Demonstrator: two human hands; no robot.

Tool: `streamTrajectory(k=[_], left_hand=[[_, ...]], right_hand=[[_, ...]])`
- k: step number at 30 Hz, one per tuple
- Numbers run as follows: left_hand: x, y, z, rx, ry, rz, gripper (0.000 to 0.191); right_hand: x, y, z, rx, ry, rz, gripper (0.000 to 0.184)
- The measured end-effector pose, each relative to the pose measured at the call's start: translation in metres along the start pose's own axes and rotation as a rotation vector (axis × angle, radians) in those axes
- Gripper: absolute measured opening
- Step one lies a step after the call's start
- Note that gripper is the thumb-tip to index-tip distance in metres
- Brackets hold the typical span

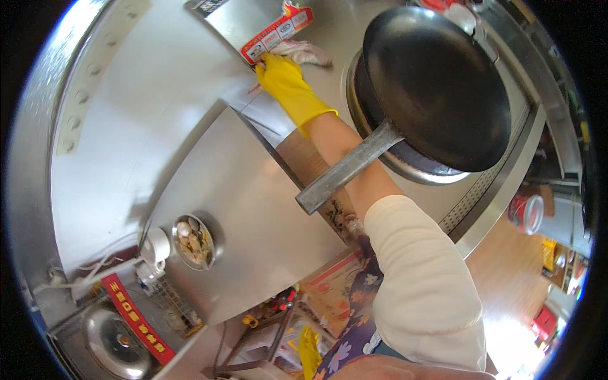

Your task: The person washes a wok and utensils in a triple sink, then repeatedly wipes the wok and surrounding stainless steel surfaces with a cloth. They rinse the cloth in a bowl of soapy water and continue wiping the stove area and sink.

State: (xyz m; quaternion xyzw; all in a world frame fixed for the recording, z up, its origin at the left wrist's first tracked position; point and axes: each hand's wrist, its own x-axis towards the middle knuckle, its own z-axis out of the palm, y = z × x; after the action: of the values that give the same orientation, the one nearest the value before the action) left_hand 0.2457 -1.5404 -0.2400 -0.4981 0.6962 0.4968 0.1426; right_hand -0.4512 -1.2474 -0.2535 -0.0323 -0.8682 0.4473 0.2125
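Note:
My right hand [283,83], in a yellow rubber glove, reaches over the steel cooktop to the lower edge of an upright metal panel [225,23] with a red printed strip. A pinkish-white cloth [304,51] lies against its fingers; whether they grip it is hidden. A large dark wok [434,90] with a grey metal handle [349,166] rests tilted on a round burner, the handle crossing above my right forearm. My left hand [309,350], also in a yellow glove, hangs low beside the flowered apron, partly cut off; its fingers are unclear.
A steel counter [237,190] with a bowl of food pieces [194,242] adjoins the cooktop. Beyond the bowl stand a white mug [155,245], a wire basket [173,304] and a lidded pan [116,342]. A red-and-white bucket [526,213] is at the right.

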Motion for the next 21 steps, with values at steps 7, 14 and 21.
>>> streamTrajectory(k=[7, 14, 21], left_hand=[[0.013, 0.029, -0.02, 0.081, -0.087, 0.133, 0.042], [0.013, 0.09, 0.004, 0.186, -0.337, 0.434, 0.042], [-0.042, 0.155, 0.069, 0.272, -0.607, 0.574, 0.042]], right_hand=[[-0.059, -0.025, -0.07, -0.443, -0.386, 0.022, 0.057], [-0.282, 0.039, -0.192, -0.48, -0.112, -0.163, 0.052], [-0.359, 0.085, -0.375, -0.369, -0.689, 0.336, 0.046]])
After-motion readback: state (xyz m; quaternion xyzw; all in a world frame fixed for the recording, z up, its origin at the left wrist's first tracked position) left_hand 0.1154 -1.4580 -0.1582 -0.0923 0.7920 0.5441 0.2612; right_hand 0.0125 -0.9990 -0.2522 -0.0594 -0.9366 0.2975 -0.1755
